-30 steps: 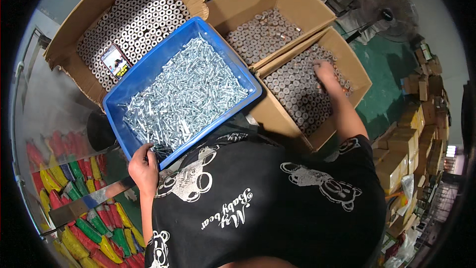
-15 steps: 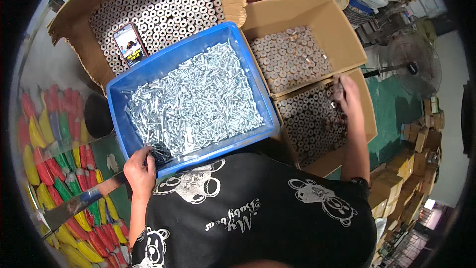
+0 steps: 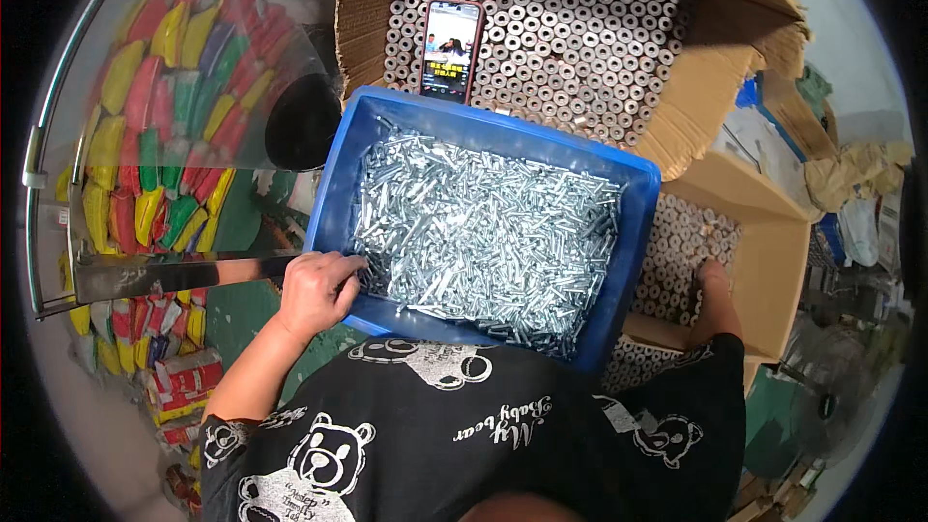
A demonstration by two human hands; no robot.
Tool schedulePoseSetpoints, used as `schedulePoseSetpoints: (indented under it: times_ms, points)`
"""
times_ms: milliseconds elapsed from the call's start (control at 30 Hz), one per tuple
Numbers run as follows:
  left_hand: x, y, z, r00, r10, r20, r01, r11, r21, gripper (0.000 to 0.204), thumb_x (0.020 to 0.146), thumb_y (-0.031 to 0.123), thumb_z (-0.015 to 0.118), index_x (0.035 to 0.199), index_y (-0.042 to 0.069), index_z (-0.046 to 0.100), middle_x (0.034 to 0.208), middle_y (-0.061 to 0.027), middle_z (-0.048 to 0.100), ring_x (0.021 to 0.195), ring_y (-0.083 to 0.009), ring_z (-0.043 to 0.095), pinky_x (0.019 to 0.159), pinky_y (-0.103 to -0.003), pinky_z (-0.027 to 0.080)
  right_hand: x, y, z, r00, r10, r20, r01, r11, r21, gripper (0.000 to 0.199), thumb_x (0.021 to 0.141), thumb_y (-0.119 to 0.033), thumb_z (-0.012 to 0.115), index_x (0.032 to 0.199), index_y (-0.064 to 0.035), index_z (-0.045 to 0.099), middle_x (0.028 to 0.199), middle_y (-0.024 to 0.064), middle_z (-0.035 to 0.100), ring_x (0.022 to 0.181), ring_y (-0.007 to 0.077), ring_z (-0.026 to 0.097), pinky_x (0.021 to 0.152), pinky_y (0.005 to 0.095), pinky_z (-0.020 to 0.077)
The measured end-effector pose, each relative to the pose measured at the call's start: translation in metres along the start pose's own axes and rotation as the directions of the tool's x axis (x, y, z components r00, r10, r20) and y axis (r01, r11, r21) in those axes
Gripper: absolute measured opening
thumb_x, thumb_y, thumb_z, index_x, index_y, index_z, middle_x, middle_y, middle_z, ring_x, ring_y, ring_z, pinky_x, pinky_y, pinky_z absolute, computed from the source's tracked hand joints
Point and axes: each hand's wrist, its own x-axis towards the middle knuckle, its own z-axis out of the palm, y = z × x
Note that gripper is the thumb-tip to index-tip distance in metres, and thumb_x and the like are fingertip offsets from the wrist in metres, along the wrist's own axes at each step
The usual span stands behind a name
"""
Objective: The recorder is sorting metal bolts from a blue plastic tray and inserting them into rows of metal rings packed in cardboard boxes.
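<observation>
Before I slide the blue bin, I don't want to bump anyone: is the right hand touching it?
Apart: the head view shows grey ring-shaped parts in the gap between the right hand and the blue bin.

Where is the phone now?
In the head view, the phone is up top, just left of centre, by ring-faced parts and the far rim of the blue bin.

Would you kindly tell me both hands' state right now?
Left hand: curled at the blue bin; grip unclear.
Right hand: at the ring-shaped parts; grip unclear.
</observation>
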Motion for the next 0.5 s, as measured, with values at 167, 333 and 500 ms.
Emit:
schedulePoseSetpoints:
  times_ms: [167, 333, 500]
  points:
    - [0.010, -0.008, 0.000, 0.999, 0.038, 0.008, -0.038, 0.999, -0.037, 0.016, 0.073, 0.008, 0.066, 0.089, 0.009, 0.070, 0.065, -0.0075, 0.057, 0.059, -0.0282, 0.058, 0.059, -0.040, 0.048, 0.040, 0.049, 0.024, 0.991, 0.051, -0.123, -0.051, 0.999, -0.001, 0.032, 0.095, -0.019, 0.048, 0.115, -0.0048, 0.068, 0.125, 0.0156, 0.065, 0.114, 0.0358, 0.062, 0.089, 0.0464, 0.0515]
    - [0.004, -0.002, 0.001, 1.000, 0.000, -0.009, 0.000, 1.000, -0.017, 0.017, 0.072, 0.008, 0.066, 0.089, 0.009, 0.071, 0.065, -0.0070, 0.057, 0.058, -0.0280, 0.057, 0.059, -0.039, 0.047, 0.026, 0.019, 0.017, 0.980, -0.122, -0.155, 0.101, 0.985, -0.138, 0.032, 0.093, -0.026, 0.053, 0.113, -0.0062, 0.069, 0.118, 0.0136, 0.067, 0.107, 0.0339, 0.064, 0.086, 0.0446, 0.0526]
    - [0.018, -0.002, -0.001, 0.999, 0.034, 0.023, -0.033, 0.999, -0.027, 0.018, 0.071, 0.007, 0.065, 0.088, 0.009, 0.070, 0.064, -0.0067, 0.057, 0.057, -0.0275, 0.057, 0.058, -0.039, 0.047, 0.073, 0.038, 0.076, 0.927, -0.368, 0.077, 0.347, 0.759, -0.550, 0.040, 0.085, -0.039, 0.069, 0.115, -0.0131, 0.069, 0.115, 0.0020, 0.070, 0.102, 0.0258, 0.067, 0.084, 0.0402, 0.0541]
